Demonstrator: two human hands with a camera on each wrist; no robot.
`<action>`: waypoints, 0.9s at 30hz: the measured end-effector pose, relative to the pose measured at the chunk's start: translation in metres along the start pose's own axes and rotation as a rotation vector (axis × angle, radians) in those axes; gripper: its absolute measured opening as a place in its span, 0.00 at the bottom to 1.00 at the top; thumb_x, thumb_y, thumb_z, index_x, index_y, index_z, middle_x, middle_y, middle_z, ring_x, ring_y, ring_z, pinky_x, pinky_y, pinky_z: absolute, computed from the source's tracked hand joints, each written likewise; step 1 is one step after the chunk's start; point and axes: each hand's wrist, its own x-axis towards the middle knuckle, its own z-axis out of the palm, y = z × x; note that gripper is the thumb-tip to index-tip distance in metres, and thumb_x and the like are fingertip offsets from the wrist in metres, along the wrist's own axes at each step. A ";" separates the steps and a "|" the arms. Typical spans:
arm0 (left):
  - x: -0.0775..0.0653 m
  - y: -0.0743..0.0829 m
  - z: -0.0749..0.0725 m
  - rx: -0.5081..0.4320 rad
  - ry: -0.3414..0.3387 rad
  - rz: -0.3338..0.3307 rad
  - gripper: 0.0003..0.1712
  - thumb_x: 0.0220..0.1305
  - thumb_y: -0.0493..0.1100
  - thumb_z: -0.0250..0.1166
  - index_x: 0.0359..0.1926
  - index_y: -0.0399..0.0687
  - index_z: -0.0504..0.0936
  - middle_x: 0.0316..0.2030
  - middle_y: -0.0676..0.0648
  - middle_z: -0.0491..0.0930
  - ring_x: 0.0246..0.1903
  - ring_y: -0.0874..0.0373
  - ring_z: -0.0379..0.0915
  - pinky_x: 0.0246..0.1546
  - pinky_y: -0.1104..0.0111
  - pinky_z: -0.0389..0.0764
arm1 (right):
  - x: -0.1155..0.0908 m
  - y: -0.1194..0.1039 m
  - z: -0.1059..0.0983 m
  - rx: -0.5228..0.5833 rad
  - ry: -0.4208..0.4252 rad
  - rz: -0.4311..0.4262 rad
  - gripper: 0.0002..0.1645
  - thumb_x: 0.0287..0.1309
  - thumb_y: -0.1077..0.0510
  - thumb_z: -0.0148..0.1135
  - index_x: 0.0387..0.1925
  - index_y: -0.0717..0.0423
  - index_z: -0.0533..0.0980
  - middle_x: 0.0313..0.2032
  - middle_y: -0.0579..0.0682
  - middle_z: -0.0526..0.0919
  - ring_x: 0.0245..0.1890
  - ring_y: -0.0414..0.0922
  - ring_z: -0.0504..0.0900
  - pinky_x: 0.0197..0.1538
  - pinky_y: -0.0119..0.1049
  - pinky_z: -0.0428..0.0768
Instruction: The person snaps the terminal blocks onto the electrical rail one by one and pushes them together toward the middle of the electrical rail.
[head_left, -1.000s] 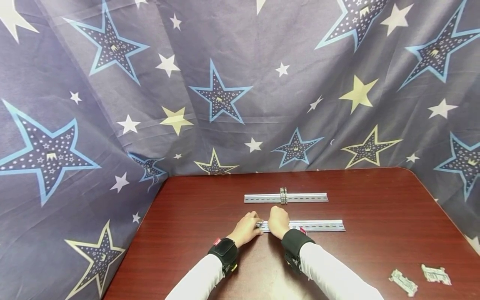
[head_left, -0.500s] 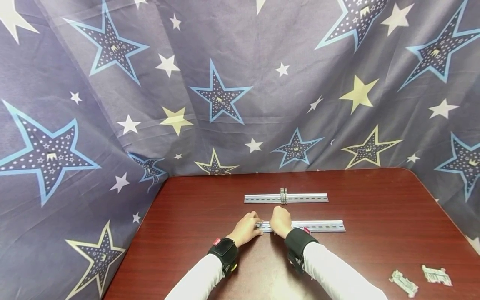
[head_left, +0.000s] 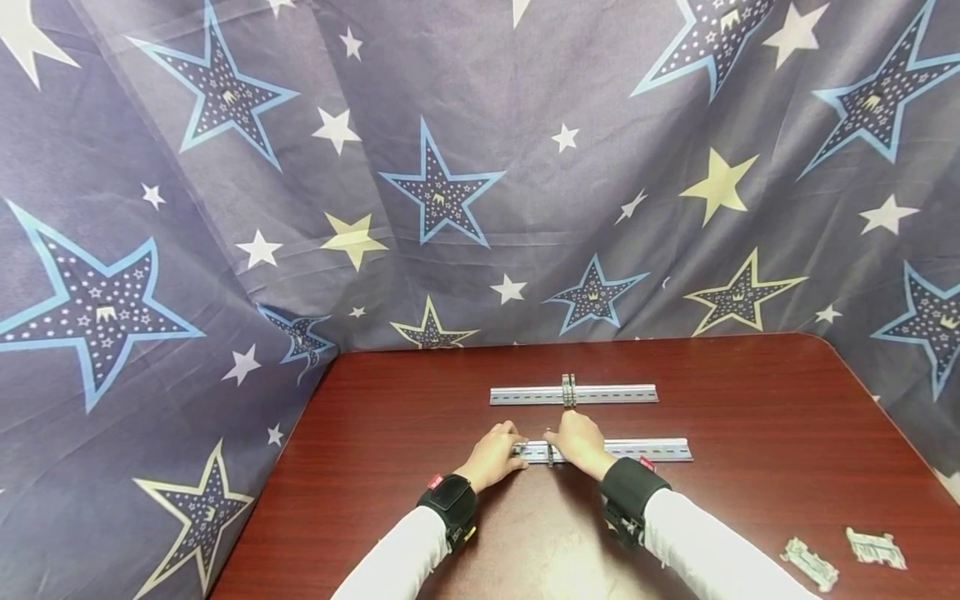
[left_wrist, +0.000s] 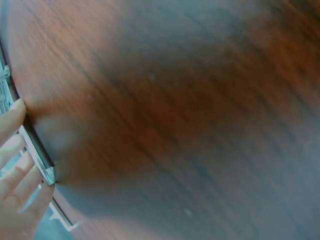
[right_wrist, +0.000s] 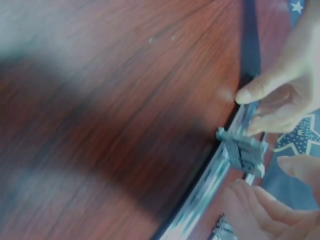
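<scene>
A slotted metal DIN rail [head_left: 648,450] lies across the middle of the table. My left hand [head_left: 491,458] grips its left end, thumb on the near edge and fingers at the far side, as the left wrist view also shows on the rail [left_wrist: 36,150]. A thin grey terminal block [right_wrist: 242,152] stands upright across this rail, a little right of my left hand. Just right of the block is my right hand [head_left: 581,439], fingers loosely bent and thumb apart from them in the right wrist view. Whether a fingertip touches the block I cannot tell.
Behind lies a second DIN rail [head_left: 615,394] with a few terminal blocks [head_left: 568,390] near its middle. Two loose terminal blocks, one inner [head_left: 810,564] and one outer [head_left: 876,548], lie at the table's front right. A star-patterned cloth [head_left: 465,275] hangs behind the table.
My right hand has moved to the right along the near rail and its fist has loosened, uncovering the terminal block there. My left hand has stayed on the rail's left end.
</scene>
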 end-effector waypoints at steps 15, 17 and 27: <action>0.000 0.000 0.000 -0.008 -0.009 -0.018 0.19 0.42 0.46 0.69 0.39 0.45 0.82 0.31 0.52 0.70 0.34 0.60 0.67 0.33 0.71 0.71 | -0.013 0.039 -0.041 0.021 -0.059 -0.031 0.07 0.41 0.58 0.57 0.14 0.54 0.71 0.16 0.45 0.72 0.19 0.42 0.70 0.24 0.38 0.69; 0.000 0.001 -0.001 -0.008 -0.009 -0.022 0.19 0.42 0.46 0.69 0.39 0.45 0.82 0.31 0.52 0.70 0.34 0.60 0.67 0.33 0.71 0.71 | -0.015 0.044 -0.045 0.017 -0.056 -0.038 0.06 0.41 0.58 0.57 0.16 0.55 0.72 0.17 0.46 0.73 0.20 0.42 0.70 0.25 0.38 0.70; 0.000 0.001 -0.001 -0.003 -0.010 -0.026 0.19 0.42 0.46 0.69 0.39 0.45 0.82 0.31 0.51 0.71 0.34 0.60 0.67 0.33 0.71 0.71 | -0.026 0.071 -0.071 0.038 -0.048 -0.030 0.07 0.44 0.57 0.58 0.19 0.58 0.73 0.19 0.47 0.75 0.20 0.42 0.71 0.25 0.38 0.69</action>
